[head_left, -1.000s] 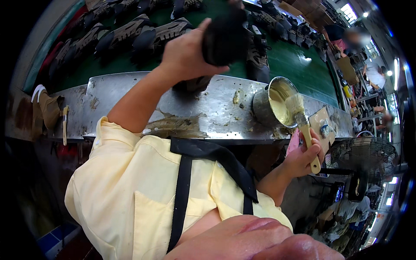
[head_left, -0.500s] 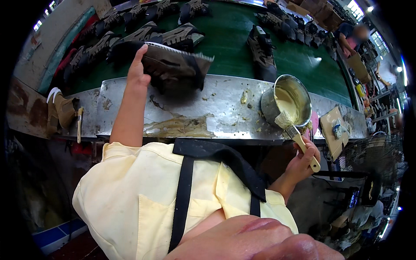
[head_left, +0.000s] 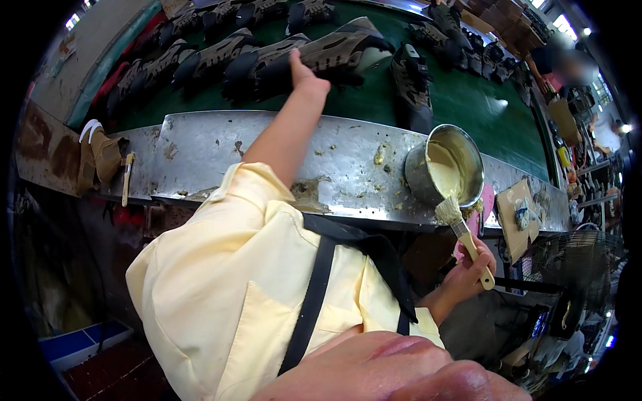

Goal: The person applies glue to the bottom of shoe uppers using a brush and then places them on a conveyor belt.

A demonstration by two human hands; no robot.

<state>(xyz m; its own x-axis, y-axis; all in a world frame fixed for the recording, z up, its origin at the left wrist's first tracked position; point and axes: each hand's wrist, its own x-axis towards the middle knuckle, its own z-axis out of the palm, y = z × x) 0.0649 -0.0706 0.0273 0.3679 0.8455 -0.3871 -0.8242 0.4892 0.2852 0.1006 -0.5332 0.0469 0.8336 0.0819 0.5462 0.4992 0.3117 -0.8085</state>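
Note:
Stretched out over the green bench, my left hand (head_left: 309, 77) grips a brown and black shoe upper (head_left: 344, 48) with a pale patch at its heel. Its thumb shows, while the other fingers are mostly hidden behind the upper. My right hand (head_left: 472, 273) is closed round the wooden handle of a flat paintbrush (head_left: 449, 212), low on the right. The brush's bristles, coated in cream paste, are at the near rim of a metal pot (head_left: 418, 170). Cream-coloured paste (head_left: 445, 175) lies inside the tilted-looking pot.
Several similar shoe uppers (head_left: 214, 57) stand in rows on the green surface (head_left: 481, 110). A single upper (head_left: 411, 87) stands behind the pot. On the metal ledge (head_left: 214, 144) are a second brush (head_left: 127, 177), tan shoe pieces (head_left: 103, 157) and cardboard (head_left: 515, 214). A person (head_left: 552, 73) is at far right.
My left hand has carried the shoe upper away from me and rightward, from above the metal ledge to over the green surface. The brush has drawn back slightly from the pot's inside to its near rim.

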